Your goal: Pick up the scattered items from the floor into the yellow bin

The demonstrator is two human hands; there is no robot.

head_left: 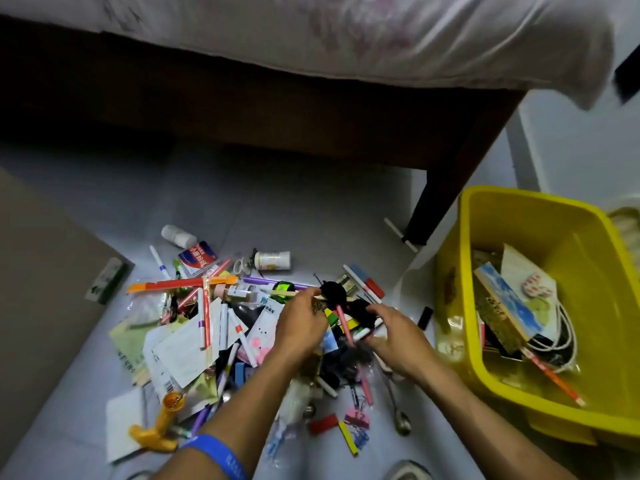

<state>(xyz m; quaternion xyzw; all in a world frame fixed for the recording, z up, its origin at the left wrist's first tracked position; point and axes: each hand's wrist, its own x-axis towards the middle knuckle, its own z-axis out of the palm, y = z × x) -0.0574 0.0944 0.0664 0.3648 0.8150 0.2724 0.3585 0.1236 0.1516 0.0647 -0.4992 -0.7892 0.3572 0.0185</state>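
A heap of scattered items lies on the grey floor: pens, papers, packets, two white bottles, clips, a spoon. The yellow bin stands at the right with books, a cord and a pen inside. My left hand pinches a black fuzzy ball on a wooden stick above the heap. My right hand grips a bundle of small items, among them a black piece, colored sticks and a pink pen.
A bed with a dark wooden frame and a pale cover spans the back; its leg stands just left of the bin. A brown cardboard panel lies at the left. A white shoe tip shows at the bottom.
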